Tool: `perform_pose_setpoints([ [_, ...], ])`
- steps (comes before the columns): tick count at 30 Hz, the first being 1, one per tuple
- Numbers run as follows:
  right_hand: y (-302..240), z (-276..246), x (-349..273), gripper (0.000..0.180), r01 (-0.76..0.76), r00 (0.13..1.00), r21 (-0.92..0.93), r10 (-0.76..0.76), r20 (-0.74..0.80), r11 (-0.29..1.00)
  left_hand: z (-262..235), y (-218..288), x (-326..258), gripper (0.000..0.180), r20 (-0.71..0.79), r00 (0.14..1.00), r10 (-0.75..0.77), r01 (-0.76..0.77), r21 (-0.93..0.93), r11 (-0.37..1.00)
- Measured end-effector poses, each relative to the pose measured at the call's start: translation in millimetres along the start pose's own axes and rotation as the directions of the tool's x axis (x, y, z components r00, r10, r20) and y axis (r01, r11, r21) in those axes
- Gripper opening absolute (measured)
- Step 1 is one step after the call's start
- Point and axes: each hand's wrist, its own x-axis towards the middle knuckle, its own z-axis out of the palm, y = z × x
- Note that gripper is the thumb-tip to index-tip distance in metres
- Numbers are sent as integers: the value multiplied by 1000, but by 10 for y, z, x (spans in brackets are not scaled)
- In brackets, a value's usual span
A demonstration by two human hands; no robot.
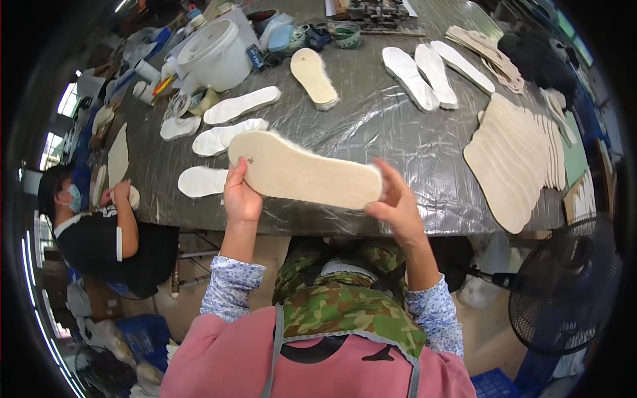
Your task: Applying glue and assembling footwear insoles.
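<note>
I hold a beige felt insole [302,174] flat between both hands above the near edge of the plastic-covered table [398,132]. White fleece shows along its upper rim. My left hand [240,194] grips its left end with the thumb on top. My right hand [395,202] clasps its right end. Both forearms wear floral sleeves.
White fleece insoles [229,136] lie on the table's left part, more at the back [424,73], and a stack of beige insoles [514,162] at the right. A white bucket [215,53] stands at the back left. Another person [99,232] sits at the left. A black fan [564,285] stands lower right.
</note>
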Motion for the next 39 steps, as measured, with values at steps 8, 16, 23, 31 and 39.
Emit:
perform_pose_setpoints([
  [8, 189, 415, 42, 28, 190, 973, -141, -206, -106, 972, -421, -249, 178, 40, -30, 995, -92, 89, -83, 993],
  [16, 44, 572, 48, 26, 300, 920, -285, -355, -165, 910, -459, -359, 194, 40, -34, 988, -150, 148, -66, 987],
  [23, 265, -29, 6, 42, 297, 947, -735, -288, 144, 609, -269, -237, 182, 38, 85, 996, -24, 41, -202, 978],
  [31, 174, 255, 153, 56, 348, 921, -813, -332, 204, 467, -37, -293, 226, 34, 272, 962, 33, -22, -46, 999],
  [39, 389, 258, 607, 41, 280, 960, -736, -187, 208, 616, 138, -503, 324, 36, 194, 978, -72, 10, 301, 954],
])
